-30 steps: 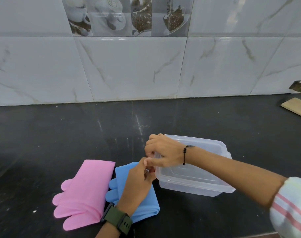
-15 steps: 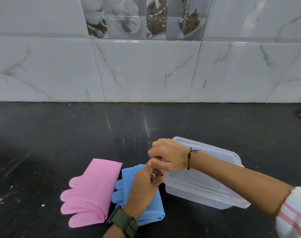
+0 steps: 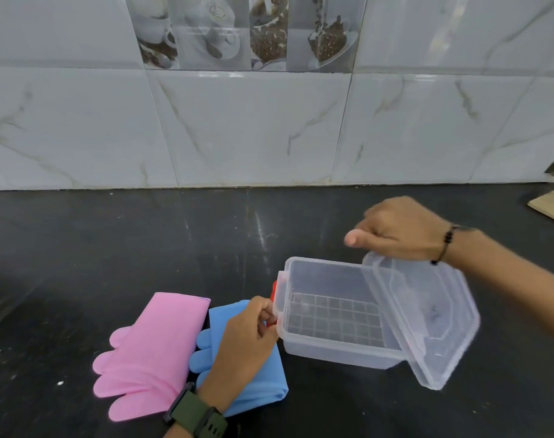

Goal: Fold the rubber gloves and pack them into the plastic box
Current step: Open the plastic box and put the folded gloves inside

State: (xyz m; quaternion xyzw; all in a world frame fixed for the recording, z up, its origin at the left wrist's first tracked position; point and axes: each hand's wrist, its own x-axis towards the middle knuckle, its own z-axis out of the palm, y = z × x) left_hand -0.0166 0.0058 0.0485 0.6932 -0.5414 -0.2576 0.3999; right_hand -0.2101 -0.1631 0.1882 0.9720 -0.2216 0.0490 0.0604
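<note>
A clear plastic box stands open on the dark counter, nothing inside it. Its clear lid is tilted up and over the box's right side, held at its top edge by my right hand. My left hand pinches the red latch on the box's left end. To the left lie a pink rubber glove, folded flat, and beside it a blue rubber glove, partly hidden under my left hand and wrist.
A white marble-tiled wall rises behind the counter. A wooden board lies at the far right edge. My left wrist wears a green watch.
The lid was shut on the box before; now my right hand has lifted it up and to the right, and the box stands open. My left hand stays at the latch.
</note>
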